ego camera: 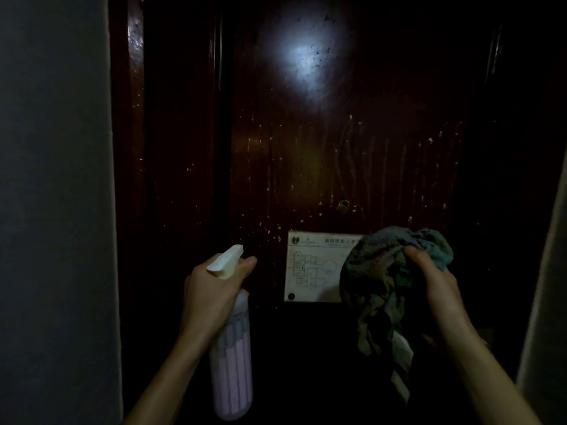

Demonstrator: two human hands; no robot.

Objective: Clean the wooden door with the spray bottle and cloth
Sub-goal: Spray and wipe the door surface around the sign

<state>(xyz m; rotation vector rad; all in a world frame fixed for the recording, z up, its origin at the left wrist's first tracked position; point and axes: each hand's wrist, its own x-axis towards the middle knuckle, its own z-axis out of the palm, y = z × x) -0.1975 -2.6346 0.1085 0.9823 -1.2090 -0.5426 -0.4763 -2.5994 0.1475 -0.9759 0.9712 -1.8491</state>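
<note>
**Faced the Door With Bottle and Cloth in Hand**

Gripped the spray bottle [233, 363] in the left hand [211, 289], fingers curled round its neck and forefinger stretched forward beside the white nozzle. Held it upright, with the pale pink body hanging below the wrist and the nozzle aimed at the wooden door [306, 148], seemingly short of touching it.

Clutched the bunched cloth [377, 271] in the right hand [435, 277], pinching the grey-green folds near the top and letting a loose tail dangle below. Hid the right edge of a white floor-plan sign [313, 268] behind the cloth; could not tell whether cloth and sign touched.

Found the sign fixed to the door at about hand height, between the two hands, with a small brass fitting [343, 206] just above it. Met dark, glossy, reddish-brown wood speckled with pale flecks and streaks, and a bright patch of glare [306, 62] high on the panel. Stood between a grey wall [55, 179] on the left and a pale wall edge [546, 302] on the right.
</note>
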